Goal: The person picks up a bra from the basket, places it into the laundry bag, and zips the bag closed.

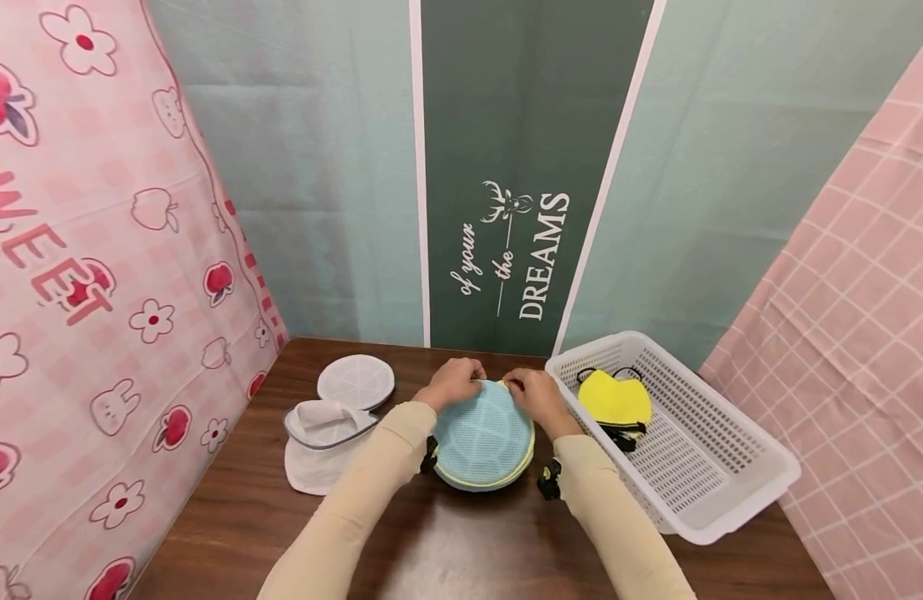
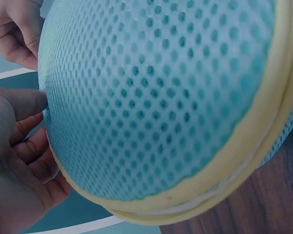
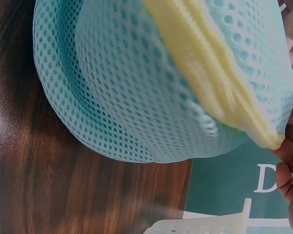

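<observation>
A round light-blue mesh laundry bag with a yellow zipper edge stands on the brown table, between both forearms. My left hand pinches its far edge, thumb on the mesh and fingers behind, as the left wrist view shows with the left hand at the rim. Beside it, my right hand holds the far right edge. In the right wrist view, the right hand's fingers grip the end of the yellow zipper band. The bag's inside is hidden.
On the right, a white perforated basket holds a yellow item with black straps. To the left lie a round white mesh piece and a white fabric item with grey trim. Patterned cloths hang around the table.
</observation>
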